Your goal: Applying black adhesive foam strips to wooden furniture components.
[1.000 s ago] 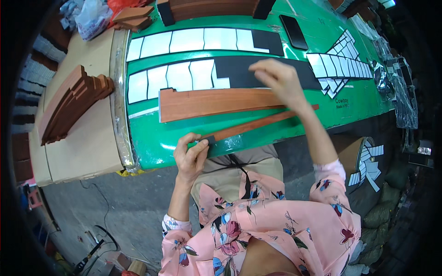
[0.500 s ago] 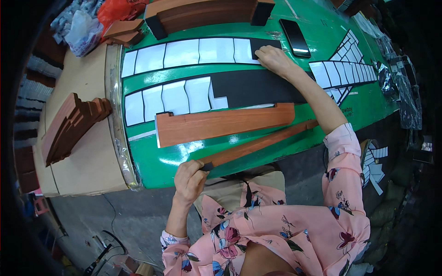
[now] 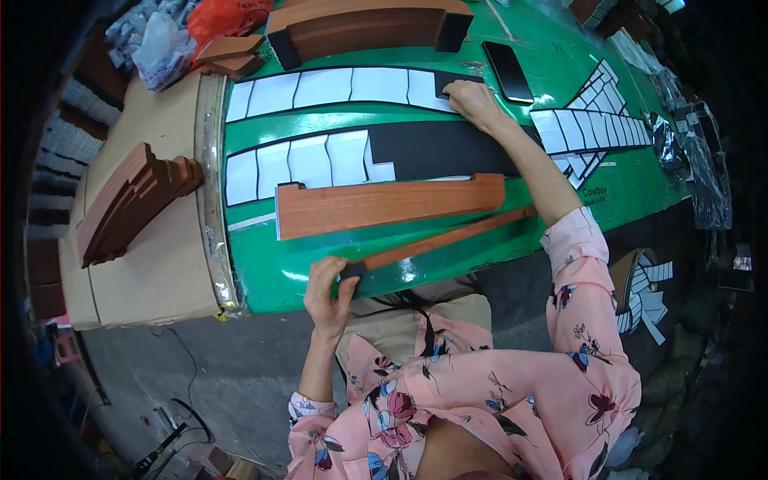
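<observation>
My left hand (image 3: 326, 294) is at the near table edge, its thumb and fingers closed round the dark end of a narrow reddish-brown wooden strip (image 3: 436, 240). The strip slants away to the right, its far end by my right forearm. My right hand (image 3: 474, 104) pinches at the black right end of a long, curved black sheet with white panels (image 3: 324, 86). A second such sheet, partly white and partly bare black (image 3: 432, 148), lies below it. Between this sheet and the wooden strip lies a wide wooden piece (image 3: 392, 210) with raised ends.
A phone (image 3: 507, 72) lies beyond my right hand, and more white-panelled pieces (image 3: 592, 130) overlap at the right. An arched wooden piece (image 3: 368, 32) stands at the back. Cardboard (image 3: 160, 272) at the left bears a stepped wooden bracket (image 3: 132, 210); plastic bags (image 3: 164, 60) sit behind.
The whole view has shifted slightly. My left hand's fingers have eased a little at the wooden strip's dark end. My right hand stays at the upper sheet's black end.
</observation>
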Motion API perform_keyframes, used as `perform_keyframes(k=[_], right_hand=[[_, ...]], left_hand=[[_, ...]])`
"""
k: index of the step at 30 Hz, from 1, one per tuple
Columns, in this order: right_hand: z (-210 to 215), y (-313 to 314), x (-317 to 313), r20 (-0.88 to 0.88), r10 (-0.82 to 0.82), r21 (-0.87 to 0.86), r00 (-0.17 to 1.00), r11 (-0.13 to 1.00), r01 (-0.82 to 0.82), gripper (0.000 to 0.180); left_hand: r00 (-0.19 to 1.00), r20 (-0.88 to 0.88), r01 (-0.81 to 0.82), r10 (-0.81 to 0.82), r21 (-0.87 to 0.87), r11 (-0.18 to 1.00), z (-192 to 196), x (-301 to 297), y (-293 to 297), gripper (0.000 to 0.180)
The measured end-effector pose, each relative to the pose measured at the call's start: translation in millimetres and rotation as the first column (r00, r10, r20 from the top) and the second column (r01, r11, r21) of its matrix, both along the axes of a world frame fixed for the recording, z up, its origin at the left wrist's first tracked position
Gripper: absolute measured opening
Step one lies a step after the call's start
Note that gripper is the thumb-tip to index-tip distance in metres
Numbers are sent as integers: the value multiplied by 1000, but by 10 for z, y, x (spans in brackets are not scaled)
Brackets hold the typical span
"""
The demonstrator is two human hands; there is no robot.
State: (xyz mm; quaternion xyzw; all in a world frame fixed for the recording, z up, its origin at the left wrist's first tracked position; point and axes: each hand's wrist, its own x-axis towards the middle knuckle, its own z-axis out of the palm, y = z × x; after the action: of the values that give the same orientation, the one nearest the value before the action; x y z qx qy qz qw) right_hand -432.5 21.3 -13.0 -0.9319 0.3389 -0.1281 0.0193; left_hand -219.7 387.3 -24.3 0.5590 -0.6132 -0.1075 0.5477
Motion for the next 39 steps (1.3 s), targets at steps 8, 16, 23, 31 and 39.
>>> perform_keyframes(k=[8, 16, 23, 31, 39], right_hand=[[230, 270, -41, 404, -571, 813, 714, 582, 6, 22], [825, 1371, -662, 533, -514, 845, 672, 369, -388, 37], [587, 1951, -1458, 551, -625, 830, 552, 477, -288, 25], [536, 2099, -1367, 450, -283, 454, 847, 889, 56, 23], [404, 2014, -1365, 466, -147, 244, 873, 969, 33, 20]], left_hand=[[965, -239, -50, 109, 238, 970, 60, -35, 33, 34], [972, -190, -75, 138, 307, 949, 210, 625, 112, 26], [868, 450, -246, 210, 22, 969, 543, -15, 35, 34], [937, 340, 28, -79, 154, 988, 465, -1509, -876, 33], [941, 339, -81, 8, 202, 976, 280, -1750, -1043, 22]])
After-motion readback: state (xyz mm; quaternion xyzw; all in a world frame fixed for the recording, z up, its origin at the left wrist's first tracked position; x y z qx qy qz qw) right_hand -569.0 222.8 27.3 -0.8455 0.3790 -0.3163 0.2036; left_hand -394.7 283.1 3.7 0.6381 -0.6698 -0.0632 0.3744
